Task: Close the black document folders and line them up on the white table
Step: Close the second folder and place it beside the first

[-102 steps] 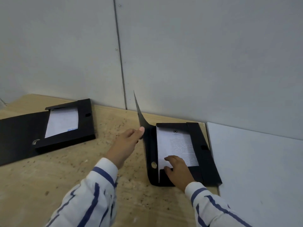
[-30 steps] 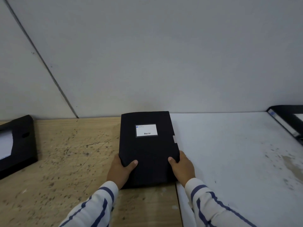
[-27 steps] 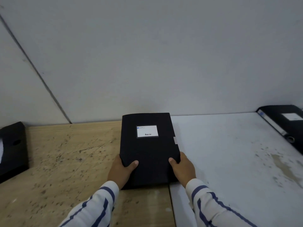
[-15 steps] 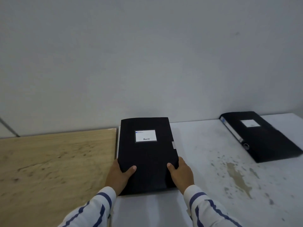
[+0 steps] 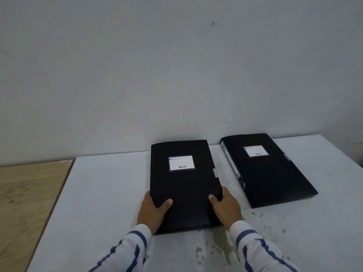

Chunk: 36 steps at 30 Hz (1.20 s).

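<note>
A closed black document folder (image 5: 183, 185) with a white label lies flat over the white table (image 5: 102, 193), its far end near the wall. My left hand (image 5: 154, 210) grips its near left edge, thumb on the cover. My right hand (image 5: 225, 206) grips the near right edge the same way. A second closed black folder (image 5: 269, 171) with a white label lies on the table just to the right, angled slightly, a narrow gap between the two.
A wooden table top (image 5: 25, 195) adjoins the white table on the left. A grey wall (image 5: 176, 75) runs along the back. Dark stains (image 5: 261, 220) speckle the white surface near my right sleeve.
Both hands have carried the closed folder rightward from the wooden table onto the white table, beside the second folder. The open folder on the left is out of view now.
</note>
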{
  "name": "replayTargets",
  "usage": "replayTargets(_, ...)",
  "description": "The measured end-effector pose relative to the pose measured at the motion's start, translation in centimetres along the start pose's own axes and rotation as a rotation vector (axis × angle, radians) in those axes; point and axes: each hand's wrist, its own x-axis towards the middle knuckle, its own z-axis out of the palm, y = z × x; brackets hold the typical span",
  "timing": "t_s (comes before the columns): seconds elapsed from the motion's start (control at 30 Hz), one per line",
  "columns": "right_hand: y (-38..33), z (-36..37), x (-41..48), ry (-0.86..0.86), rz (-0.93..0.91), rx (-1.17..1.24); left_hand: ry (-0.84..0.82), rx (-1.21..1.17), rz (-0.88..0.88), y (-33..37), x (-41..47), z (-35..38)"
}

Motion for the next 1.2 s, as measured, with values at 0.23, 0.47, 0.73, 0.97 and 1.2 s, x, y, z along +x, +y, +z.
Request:
replayTargets(0.23,2.2,-2.4,4.0,-0.012,0.016,0.033,0.009,0.07,-0.01,1.6,1.9,4.5)
replayTargets(0.47,3.1,-2.7,6.3,-0.016,0.022,-0.009,0.075,0.194,-0.037,1.0,3.3,6.5)
replayTargets(0.73,3.2,-2.3,7.1,0.014,0.017,-0.104,0.078,0.218,-0.037,1.0,3.6,7.3)
replayTargets(0.97,3.3,-2.4,7.5,0.001,0.017,-0.166,0.068,0.237,-0.038,1.0,3.7,7.4)
replayTargets(1.2,2.1,-2.3,5.6,0.087,-0.145,-0.405,0.036,0.297,-0.041,2.0,3.5,6.1)
